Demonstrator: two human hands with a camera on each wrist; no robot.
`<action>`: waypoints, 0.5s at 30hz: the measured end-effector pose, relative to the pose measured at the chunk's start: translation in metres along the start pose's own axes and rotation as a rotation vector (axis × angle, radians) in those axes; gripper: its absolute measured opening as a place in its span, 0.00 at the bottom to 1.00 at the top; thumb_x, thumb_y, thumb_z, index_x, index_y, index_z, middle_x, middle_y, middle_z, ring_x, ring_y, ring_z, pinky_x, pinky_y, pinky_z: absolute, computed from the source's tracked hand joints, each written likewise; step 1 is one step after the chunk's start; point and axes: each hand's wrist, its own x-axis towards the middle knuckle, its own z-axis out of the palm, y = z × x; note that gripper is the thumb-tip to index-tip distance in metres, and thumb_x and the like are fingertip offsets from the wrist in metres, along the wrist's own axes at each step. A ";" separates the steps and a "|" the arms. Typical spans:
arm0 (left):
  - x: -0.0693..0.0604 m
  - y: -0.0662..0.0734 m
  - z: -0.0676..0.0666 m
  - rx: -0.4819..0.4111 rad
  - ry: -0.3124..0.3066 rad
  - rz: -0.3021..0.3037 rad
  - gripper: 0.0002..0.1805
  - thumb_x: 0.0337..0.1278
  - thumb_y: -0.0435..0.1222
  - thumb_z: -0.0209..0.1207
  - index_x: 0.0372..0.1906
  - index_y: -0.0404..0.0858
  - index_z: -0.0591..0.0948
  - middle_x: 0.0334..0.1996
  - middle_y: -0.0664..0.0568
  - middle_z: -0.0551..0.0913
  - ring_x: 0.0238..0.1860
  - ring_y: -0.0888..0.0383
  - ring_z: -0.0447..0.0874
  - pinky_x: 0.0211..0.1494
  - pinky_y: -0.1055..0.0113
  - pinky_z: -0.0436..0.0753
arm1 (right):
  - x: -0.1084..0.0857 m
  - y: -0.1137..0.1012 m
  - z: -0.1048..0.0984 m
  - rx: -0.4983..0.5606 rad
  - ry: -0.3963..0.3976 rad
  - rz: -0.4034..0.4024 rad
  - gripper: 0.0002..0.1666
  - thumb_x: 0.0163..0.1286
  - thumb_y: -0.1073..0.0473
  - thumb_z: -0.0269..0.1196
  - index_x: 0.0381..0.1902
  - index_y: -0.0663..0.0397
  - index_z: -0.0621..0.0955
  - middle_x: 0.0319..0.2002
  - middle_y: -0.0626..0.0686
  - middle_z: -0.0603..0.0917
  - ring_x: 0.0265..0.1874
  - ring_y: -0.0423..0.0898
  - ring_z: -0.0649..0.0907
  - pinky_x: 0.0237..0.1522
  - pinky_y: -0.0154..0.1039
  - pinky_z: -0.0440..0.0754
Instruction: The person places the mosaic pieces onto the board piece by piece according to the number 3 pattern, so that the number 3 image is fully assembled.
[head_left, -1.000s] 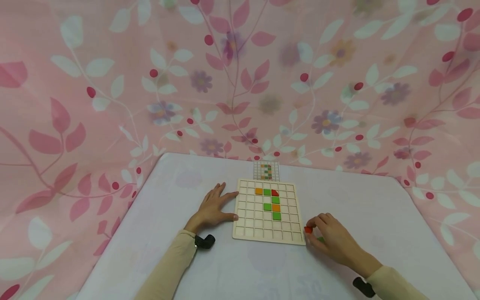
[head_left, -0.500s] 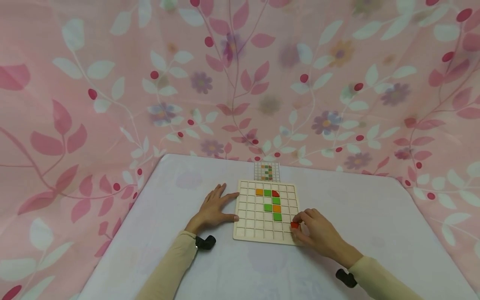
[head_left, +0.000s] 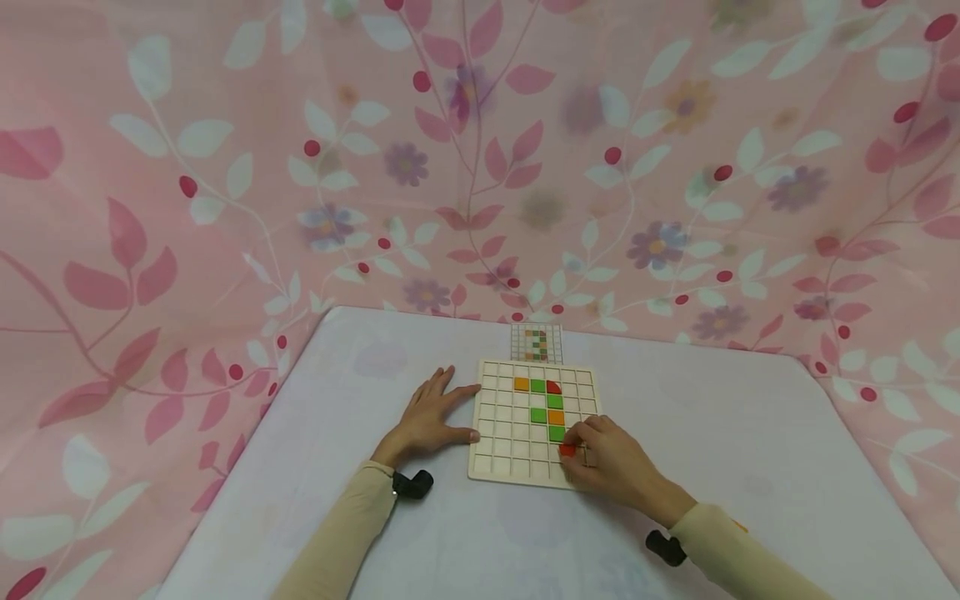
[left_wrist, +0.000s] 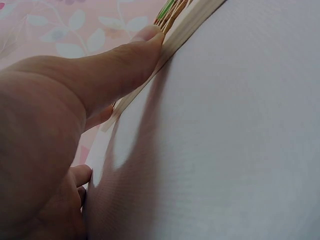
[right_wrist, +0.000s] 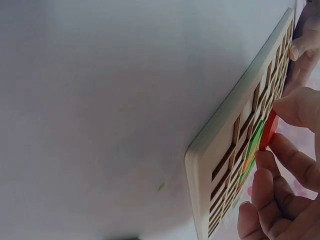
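A square wooden grid board (head_left: 501,450) lies on the table, with orange, green and red tiles in some cells. My left hand (head_left: 431,415) is spread at its left side; thumb and index finger touch the edge, as the left wrist view shows for the thumb (left_wrist: 125,65). Over the board's lower right part, my right hand (head_left: 618,467) pinches a red tile (right_wrist: 269,131) between thumb and index finger. This tile is just below the lowest green tile (head_left: 557,434) in the grid. Whether it touches the board, I cannot tell. The hand covers the board's lower right corner.
A small printed card (head_left: 517,353) with a coloured grid pattern lies behind the board. An orange piece (head_left: 740,526) peeks out beside the right sleeve, mostly hidden. White cloth (head_left: 720,417) covers the table, and a pink floral curtain (head_left: 480,167) hangs behind it.
My right hand has carried the red tile leftward from beside the board's lower right corner to over the grid. My left hand has stayed at the board's edge.
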 end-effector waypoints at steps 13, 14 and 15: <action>-0.001 0.000 0.001 -0.004 0.010 0.008 0.47 0.57 0.57 0.74 0.80 0.54 0.70 0.87 0.38 0.46 0.88 0.39 0.35 0.86 0.36 0.43 | 0.008 -0.003 0.010 0.009 0.007 -0.033 0.10 0.60 0.55 0.78 0.37 0.46 0.87 0.36 0.44 0.85 0.35 0.37 0.76 0.37 0.33 0.80; -0.001 0.000 0.001 -0.005 0.009 0.006 0.46 0.57 0.56 0.74 0.80 0.54 0.70 0.87 0.38 0.46 0.88 0.39 0.35 0.86 0.36 0.43 | 0.009 -0.003 0.011 0.009 0.003 -0.026 0.10 0.60 0.55 0.78 0.37 0.46 0.87 0.36 0.44 0.85 0.35 0.37 0.75 0.37 0.33 0.80; -0.001 0.000 0.001 -0.005 0.008 0.005 0.47 0.57 0.57 0.74 0.80 0.54 0.70 0.87 0.38 0.45 0.88 0.39 0.35 0.86 0.36 0.43 | 0.009 -0.003 0.011 0.010 0.001 -0.020 0.10 0.60 0.55 0.78 0.37 0.46 0.87 0.36 0.44 0.85 0.35 0.37 0.75 0.36 0.33 0.79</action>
